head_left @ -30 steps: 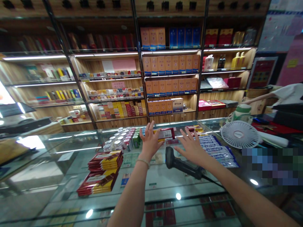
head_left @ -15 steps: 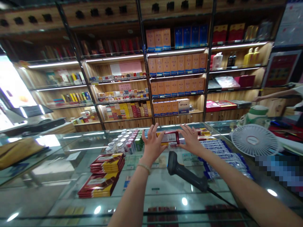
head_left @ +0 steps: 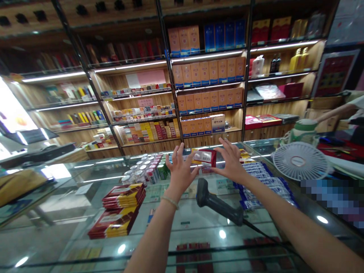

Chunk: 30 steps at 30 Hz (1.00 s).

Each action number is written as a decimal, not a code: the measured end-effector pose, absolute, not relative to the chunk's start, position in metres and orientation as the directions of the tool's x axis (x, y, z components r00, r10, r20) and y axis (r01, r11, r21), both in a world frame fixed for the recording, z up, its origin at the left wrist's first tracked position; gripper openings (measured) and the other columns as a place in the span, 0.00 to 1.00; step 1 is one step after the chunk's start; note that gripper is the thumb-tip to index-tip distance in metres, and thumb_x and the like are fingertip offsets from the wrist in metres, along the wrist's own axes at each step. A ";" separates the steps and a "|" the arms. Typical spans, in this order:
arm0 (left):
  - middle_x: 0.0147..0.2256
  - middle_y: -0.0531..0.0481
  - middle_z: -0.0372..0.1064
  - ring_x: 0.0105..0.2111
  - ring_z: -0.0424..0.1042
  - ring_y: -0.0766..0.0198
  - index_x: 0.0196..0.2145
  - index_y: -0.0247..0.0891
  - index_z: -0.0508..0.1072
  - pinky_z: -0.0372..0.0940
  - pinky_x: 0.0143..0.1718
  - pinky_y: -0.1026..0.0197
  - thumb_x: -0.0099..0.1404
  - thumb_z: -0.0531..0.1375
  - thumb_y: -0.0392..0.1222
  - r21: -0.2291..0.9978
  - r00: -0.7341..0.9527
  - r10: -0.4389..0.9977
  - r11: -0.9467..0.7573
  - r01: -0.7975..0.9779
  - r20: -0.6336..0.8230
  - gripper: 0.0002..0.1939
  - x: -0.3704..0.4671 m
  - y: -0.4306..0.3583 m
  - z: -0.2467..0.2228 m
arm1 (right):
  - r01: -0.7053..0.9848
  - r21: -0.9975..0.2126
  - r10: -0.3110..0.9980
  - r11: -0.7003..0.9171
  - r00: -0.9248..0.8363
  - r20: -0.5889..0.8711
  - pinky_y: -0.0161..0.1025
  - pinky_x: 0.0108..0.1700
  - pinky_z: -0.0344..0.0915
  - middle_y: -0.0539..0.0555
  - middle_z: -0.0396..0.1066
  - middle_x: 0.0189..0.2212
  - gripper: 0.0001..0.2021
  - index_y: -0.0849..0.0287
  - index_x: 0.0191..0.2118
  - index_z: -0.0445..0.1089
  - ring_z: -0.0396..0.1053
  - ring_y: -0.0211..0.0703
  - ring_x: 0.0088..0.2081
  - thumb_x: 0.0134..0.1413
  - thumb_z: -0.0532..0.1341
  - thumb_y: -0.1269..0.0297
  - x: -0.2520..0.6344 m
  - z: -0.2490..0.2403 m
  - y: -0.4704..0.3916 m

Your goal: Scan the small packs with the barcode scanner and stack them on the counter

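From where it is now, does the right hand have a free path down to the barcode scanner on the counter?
Probably yes. The right hand holds the red carton together with the left hand, just above the barcode scanner. Nothing lies between them, but it must let go first.

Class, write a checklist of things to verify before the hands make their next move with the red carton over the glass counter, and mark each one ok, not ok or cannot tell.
1. Right hand grips red carton: ok.
2. Left hand touches carton: cannot tell.
3. Carton lifted off glass counter: ok.
4. Scanner within reach below the carton: ok.
5. Carton's label facing the scanner: cannot tell.
6. Fan apart from hands: ok.
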State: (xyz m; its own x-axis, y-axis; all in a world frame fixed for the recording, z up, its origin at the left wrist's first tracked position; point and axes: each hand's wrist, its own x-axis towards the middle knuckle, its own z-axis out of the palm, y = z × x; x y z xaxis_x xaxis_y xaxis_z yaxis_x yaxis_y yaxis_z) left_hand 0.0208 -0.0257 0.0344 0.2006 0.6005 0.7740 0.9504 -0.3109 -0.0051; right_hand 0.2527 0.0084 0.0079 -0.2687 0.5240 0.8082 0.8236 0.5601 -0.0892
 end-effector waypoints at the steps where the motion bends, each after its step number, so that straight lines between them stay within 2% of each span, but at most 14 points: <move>1: 0.72 0.42 0.47 0.71 0.46 0.41 0.54 0.52 0.76 0.29 0.69 0.31 0.64 0.64 0.55 0.016 0.188 0.593 -0.322 0.947 0.783 0.21 0.024 -0.028 0.035 | 0.822 -0.088 0.513 0.562 -0.263 0.817 0.61 0.69 0.40 0.65 0.44 0.73 0.32 0.56 0.61 0.62 0.42 0.61 0.73 0.54 0.64 0.46 0.251 0.009 0.006; 4: 0.71 0.47 0.49 0.71 0.45 0.42 0.45 0.51 0.80 0.29 0.68 0.29 0.67 0.62 0.53 0.077 0.157 0.595 -0.349 0.934 0.788 0.12 0.037 -0.034 0.036 | 0.813 -0.050 0.470 0.581 -0.284 0.836 0.62 0.69 0.39 0.66 0.43 0.73 0.30 0.57 0.59 0.62 0.40 0.62 0.73 0.54 0.63 0.50 0.244 0.010 0.000; 10: 0.70 0.48 0.53 0.70 0.45 0.41 0.38 0.50 0.82 0.30 0.68 0.26 0.64 0.65 0.53 0.129 0.156 0.620 -0.389 0.912 0.769 0.09 0.054 -0.044 0.037 | 0.798 0.021 0.416 0.603 -0.336 0.845 0.60 0.71 0.36 0.65 0.41 0.73 0.26 0.59 0.58 0.62 0.38 0.60 0.74 0.55 0.61 0.55 0.232 0.007 -0.007; 17: 0.67 0.47 0.59 0.69 0.49 0.39 0.29 0.44 0.79 0.30 0.68 0.25 0.62 0.67 0.50 0.137 0.135 0.594 -0.390 0.910 0.793 0.09 0.057 -0.047 0.038 | 0.787 0.074 0.398 0.613 -0.389 0.831 0.60 0.71 0.35 0.62 0.44 0.73 0.26 0.56 0.59 0.63 0.37 0.59 0.74 0.57 0.60 0.53 0.223 0.006 -0.013; 22: 0.67 0.50 0.60 0.68 0.49 0.40 0.27 0.43 0.78 0.33 0.67 0.24 0.64 0.64 0.45 0.174 0.097 0.593 -0.383 0.907 0.799 0.08 0.056 -0.045 0.036 | 0.811 0.082 0.420 0.580 -0.383 0.823 0.61 0.71 0.32 0.63 0.45 0.73 0.26 0.55 0.60 0.64 0.38 0.60 0.74 0.59 0.59 0.49 0.221 0.008 -0.014; 26: 0.67 0.50 0.59 0.68 0.49 0.40 0.28 0.43 0.79 0.37 0.67 0.26 0.66 0.62 0.46 0.218 0.065 0.604 -0.382 0.898 0.794 0.10 0.051 -0.041 0.038 | 0.835 0.058 0.448 0.547 -0.351 0.823 0.63 0.71 0.31 0.66 0.45 0.73 0.29 0.57 0.60 0.63 0.39 0.61 0.73 0.58 0.61 0.46 0.233 0.006 -0.005; 30: 0.67 0.50 0.61 0.68 0.49 0.39 0.30 0.44 0.80 0.36 0.68 0.26 0.66 0.62 0.47 0.244 0.016 0.618 -0.333 0.911 0.786 0.10 0.045 -0.035 0.041 | 0.860 0.017 0.486 0.510 -0.304 0.819 0.63 0.70 0.31 0.67 0.45 0.72 0.31 0.58 0.60 0.63 0.41 0.61 0.73 0.57 0.61 0.45 0.250 0.002 0.006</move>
State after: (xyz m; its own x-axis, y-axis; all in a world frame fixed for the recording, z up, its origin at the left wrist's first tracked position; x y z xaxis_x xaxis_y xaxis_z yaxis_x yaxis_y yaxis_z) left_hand 0.0445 -0.0353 0.0413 0.0158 0.6180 0.7860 0.9109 -0.3331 0.2436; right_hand 0.2502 0.0058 0.0018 -0.3044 0.4857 0.8194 0.8602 0.5097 0.0174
